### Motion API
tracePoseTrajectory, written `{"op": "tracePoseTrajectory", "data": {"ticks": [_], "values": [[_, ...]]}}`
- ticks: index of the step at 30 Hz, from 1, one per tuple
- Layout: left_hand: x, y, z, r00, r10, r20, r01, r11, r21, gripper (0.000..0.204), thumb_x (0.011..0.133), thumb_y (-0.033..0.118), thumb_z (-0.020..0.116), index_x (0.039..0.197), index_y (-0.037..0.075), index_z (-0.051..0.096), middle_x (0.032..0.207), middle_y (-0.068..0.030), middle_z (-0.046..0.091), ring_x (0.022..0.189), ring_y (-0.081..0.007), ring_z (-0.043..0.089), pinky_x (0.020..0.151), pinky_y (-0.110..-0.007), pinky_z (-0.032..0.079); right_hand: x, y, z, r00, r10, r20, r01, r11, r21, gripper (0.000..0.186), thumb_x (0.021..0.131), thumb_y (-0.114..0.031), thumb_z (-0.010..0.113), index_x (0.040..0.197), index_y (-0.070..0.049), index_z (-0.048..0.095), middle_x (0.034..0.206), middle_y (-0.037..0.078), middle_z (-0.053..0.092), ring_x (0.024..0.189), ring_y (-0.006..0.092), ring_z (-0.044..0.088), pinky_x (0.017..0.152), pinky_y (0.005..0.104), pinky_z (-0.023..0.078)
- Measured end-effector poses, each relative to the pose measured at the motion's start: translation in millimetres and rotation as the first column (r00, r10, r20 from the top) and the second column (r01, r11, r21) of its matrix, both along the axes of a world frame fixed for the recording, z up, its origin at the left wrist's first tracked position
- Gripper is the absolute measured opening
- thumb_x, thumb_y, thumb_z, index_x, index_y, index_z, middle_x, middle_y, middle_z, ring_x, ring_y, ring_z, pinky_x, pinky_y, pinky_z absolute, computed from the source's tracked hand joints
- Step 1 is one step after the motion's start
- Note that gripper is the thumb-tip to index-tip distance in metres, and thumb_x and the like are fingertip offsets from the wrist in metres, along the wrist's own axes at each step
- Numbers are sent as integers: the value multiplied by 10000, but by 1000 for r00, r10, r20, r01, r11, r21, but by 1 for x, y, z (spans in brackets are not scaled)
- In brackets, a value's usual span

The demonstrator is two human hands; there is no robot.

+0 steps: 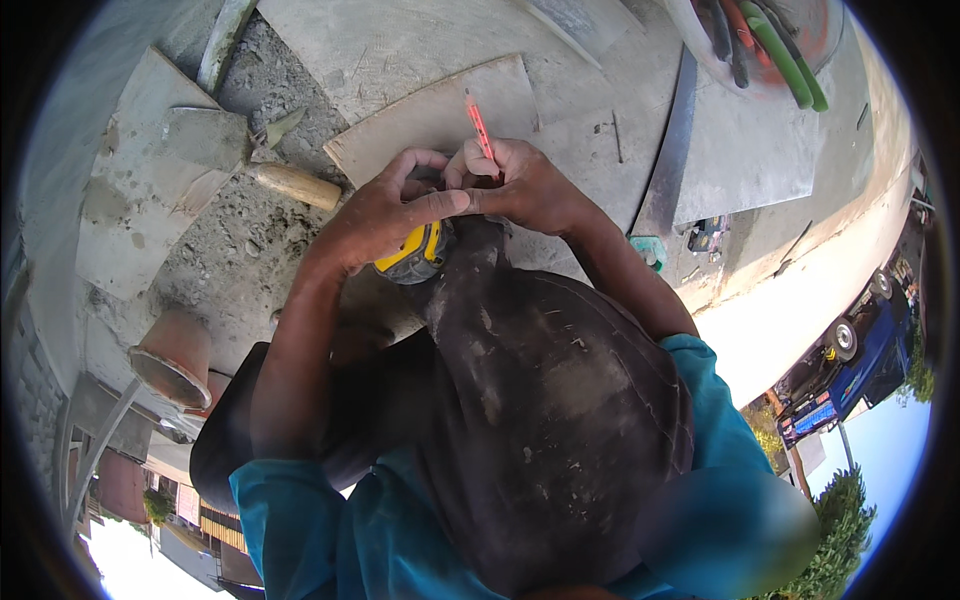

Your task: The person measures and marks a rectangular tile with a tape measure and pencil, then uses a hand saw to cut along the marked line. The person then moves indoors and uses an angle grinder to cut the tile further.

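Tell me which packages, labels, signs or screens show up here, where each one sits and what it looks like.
No signs or screens show.
Small dark packet with coloured patches: on the grey slab, right of the right hand holding the red pencil; print too small to make out.
Yellow and black tape measure: under the left hand; no label visible.

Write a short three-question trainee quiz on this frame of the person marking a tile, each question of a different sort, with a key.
1. True or false: the right hand holds a red pencil with its tip down at the tile.
2. Multiple choice: the left hand holds (A) a trowel, (B) a yellow and black tape measure, (C) a brick.
3. Fill in: the wooden handle lies on the rough mortar to the ____ of the left hand.

Key: 1 true; 2 B; 3 left.
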State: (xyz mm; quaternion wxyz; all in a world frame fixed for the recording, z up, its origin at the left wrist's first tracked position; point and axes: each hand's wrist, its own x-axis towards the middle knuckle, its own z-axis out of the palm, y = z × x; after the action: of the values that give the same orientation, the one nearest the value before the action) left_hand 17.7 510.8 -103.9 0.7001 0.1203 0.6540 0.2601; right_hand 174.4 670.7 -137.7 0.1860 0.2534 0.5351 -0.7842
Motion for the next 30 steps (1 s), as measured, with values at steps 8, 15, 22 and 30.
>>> {"op": "tracePoseTrajectory", "data": {"ticks": [8,15,22,30], "values": [[-55,-52,-24,954,-209,-213,184,974,-131,458,928,476,665,1086,48,713,944,-83,704,831,-167,629,777,-337,491,12,41,-11,901,-431,53,347,786,511,295,878,-66,738,751,-72,472,947,74,677,753,77,573,665,259,483],[-57,-52,-36,812,-262,-522,233,965,-122,422,959,433,608,1127,60,713,878,-184,693,803,-296,682,770,-387,513,-1,41,-38,909,-399,-118,284,389,876,335,872,-125,746,705,-21,475,834,46,736,632,97,498,580,287,440],[-48,-43,-45,639,-291,-712,189,957,-222,378,982,422,550,1107,110,725,894,-231,695,883,-418,678,793,-467,516,-8,47,-46,934,-339,-109,223,318,921,378,844,-232,776,695,-24,498,658,54,629,584,157,489,574,317,449],[-48,-47,-58,581,-292,-760,182,957,-228,429,970,454,559,1142,97,726,912,-212,717,882,-390,699,809,-442,535,-16,52,-45,955,-253,-152,211,223,952,414,852,-195,685,1233,-39,637,826,206,658,754,402,648,659,466,526]]}}
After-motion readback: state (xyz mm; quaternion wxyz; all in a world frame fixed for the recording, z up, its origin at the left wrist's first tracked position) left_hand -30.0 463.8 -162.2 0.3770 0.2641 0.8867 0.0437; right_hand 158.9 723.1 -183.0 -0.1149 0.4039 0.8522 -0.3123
